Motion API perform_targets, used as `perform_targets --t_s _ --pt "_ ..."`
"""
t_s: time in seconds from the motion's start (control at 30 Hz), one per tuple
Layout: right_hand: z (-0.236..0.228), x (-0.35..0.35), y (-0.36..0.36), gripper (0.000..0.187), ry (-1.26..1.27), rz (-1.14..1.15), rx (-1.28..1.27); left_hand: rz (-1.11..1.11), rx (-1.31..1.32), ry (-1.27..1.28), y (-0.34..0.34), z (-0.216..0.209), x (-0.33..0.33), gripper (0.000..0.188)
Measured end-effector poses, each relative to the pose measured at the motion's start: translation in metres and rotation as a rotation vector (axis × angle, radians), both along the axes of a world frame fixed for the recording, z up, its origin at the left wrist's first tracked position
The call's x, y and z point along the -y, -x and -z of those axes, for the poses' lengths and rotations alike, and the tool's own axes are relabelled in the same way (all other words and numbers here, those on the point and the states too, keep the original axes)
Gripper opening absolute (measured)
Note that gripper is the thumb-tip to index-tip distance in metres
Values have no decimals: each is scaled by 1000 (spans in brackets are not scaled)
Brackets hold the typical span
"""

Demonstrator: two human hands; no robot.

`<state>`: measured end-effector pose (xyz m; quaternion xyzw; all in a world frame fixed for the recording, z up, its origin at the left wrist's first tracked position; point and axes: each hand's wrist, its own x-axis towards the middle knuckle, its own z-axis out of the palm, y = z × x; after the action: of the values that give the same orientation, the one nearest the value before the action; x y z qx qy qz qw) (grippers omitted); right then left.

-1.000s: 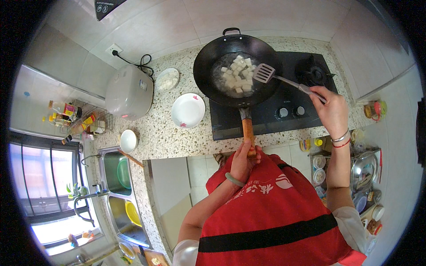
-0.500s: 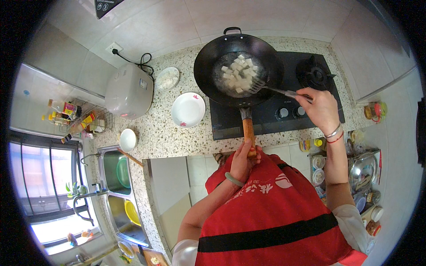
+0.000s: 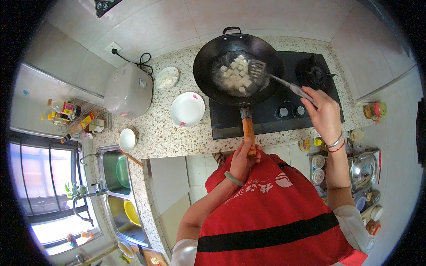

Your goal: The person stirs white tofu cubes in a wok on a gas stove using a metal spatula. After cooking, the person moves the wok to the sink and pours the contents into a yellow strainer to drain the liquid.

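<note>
Well, left fingers [image 3: 242,151] clasp the wok [image 3: 206,80] by its handle [image 3: 248,127]; right fingers [image 3: 320,96] grip the spatula [image 3: 288,84] beside white cubes [image 3: 237,77].

One wok [image 3: 204,66], perhaps twenty-odd cubes [image 3: 237,76]

Red apron [image 3: 262,201], black band [image 3: 268,235]; white sleeves [image 3: 350,224]; green bangle [image 3: 234,178], silver bracelet [image 3: 335,142].

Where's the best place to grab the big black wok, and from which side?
Probably the wooden handle, wrapped around from the near side: it's long, straight and sticks out of the wok that way, and the left hand holds its end.
</note>
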<state>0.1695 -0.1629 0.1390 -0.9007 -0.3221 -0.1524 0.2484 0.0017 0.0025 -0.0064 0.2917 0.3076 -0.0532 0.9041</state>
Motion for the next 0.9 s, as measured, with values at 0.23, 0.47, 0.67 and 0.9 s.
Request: perform_targets --t_s 0.23,0.47,0.67,0.9 --pt "19 11 12 27 24 -40 -55 2 14 23 1 9 0 31" --pt "31 18 18 30 -21 -60 -57 6 29 12 2 11 2 39" --pt "35 19 19 32 -39 -85 -38 11 1 -10 1 5 2 41" --pt "41 23 17 32 -15 -90 -46 1 9 3 1 5 3 41"
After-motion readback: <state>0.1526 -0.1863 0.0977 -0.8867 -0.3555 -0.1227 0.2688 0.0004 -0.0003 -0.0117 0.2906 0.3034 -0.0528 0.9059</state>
